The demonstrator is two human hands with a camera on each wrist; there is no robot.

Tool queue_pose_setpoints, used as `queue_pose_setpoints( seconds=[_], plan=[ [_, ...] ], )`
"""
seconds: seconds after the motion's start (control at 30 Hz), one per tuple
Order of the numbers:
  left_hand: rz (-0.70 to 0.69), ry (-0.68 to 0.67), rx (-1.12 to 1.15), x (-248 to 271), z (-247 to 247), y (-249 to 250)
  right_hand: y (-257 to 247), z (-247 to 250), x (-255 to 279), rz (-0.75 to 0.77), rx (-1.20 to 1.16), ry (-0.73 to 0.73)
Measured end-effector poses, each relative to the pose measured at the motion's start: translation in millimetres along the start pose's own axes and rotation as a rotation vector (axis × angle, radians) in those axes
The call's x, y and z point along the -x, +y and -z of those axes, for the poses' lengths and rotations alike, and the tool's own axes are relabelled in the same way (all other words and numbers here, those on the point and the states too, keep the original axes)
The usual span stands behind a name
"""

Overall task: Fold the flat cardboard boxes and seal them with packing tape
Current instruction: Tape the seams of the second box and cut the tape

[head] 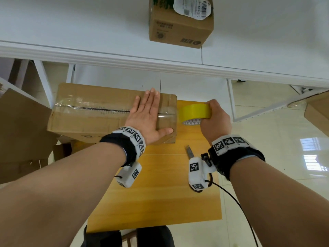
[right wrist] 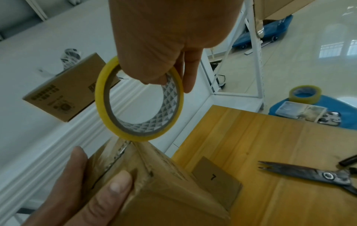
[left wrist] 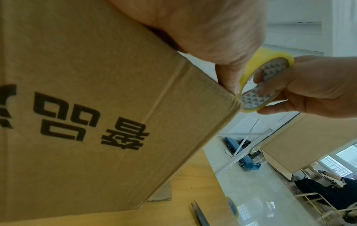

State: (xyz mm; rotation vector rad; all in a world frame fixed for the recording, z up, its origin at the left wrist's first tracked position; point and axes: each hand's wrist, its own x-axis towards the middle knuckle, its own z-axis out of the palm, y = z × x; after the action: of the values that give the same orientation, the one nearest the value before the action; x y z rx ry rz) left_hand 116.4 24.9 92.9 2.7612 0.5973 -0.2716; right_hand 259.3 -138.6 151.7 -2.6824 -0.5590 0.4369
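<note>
A folded brown cardboard box [head: 92, 111] lies on the yellow wooden table [head: 160, 193], with clear tape along its top seam. My left hand [head: 146, 114] presses flat on the box's right end, fingers straight, thumb over the near edge [right wrist: 115, 188]. My right hand [head: 213, 118] grips a yellow tape roll [head: 195, 112] just past the box's right end; its fingers go through the patterned core [left wrist: 270, 85]. In the right wrist view the tape roll [right wrist: 139, 107] hangs right above the box's end [right wrist: 154, 175]. The box's side [left wrist: 96, 107] carries black printed characters.
Scissors [head: 190, 152] lie on the table near my right wrist. A small sealed carton [head: 179, 22] stands on the white shelf [head: 106, 56] behind. More flat cardboard [head: 21, 136] leans at the left. On the floor at the right sit another tape roll [right wrist: 305, 94] and a blue tray [right wrist: 309, 110].
</note>
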Motion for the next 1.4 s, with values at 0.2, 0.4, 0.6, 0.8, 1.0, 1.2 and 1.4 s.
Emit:
queue_pose_setpoints(
  seconds=[0.2,0.4,0.6,0.8,1.0,1.2,1.4],
  plan=[
    [0.021,-0.006,-0.042,0,-2,3,10,-14,-10,-0.027,-0.018,-0.025],
    [0.03,0.006,-0.041,1,-1,4,16,-11,-13,-0.016,-0.027,0.029],
    [0.036,-0.009,-0.045,2,-1,6,33,-17,-18,-0.045,0.023,-0.035],
    [0.042,-0.013,-0.045,1,-1,6,37,-30,-22,-0.087,-0.047,-0.03],
    [0.044,0.0,-0.04,1,1,6,32,-21,-16,-0.031,-0.063,0.067],
    [0.044,-0.003,-0.035,3,3,7,29,-11,-22,-0.009,-0.027,0.066],
    [0.049,-0.011,-0.046,1,0,8,45,-33,-21,-0.089,-0.012,0.004]
  ],
)
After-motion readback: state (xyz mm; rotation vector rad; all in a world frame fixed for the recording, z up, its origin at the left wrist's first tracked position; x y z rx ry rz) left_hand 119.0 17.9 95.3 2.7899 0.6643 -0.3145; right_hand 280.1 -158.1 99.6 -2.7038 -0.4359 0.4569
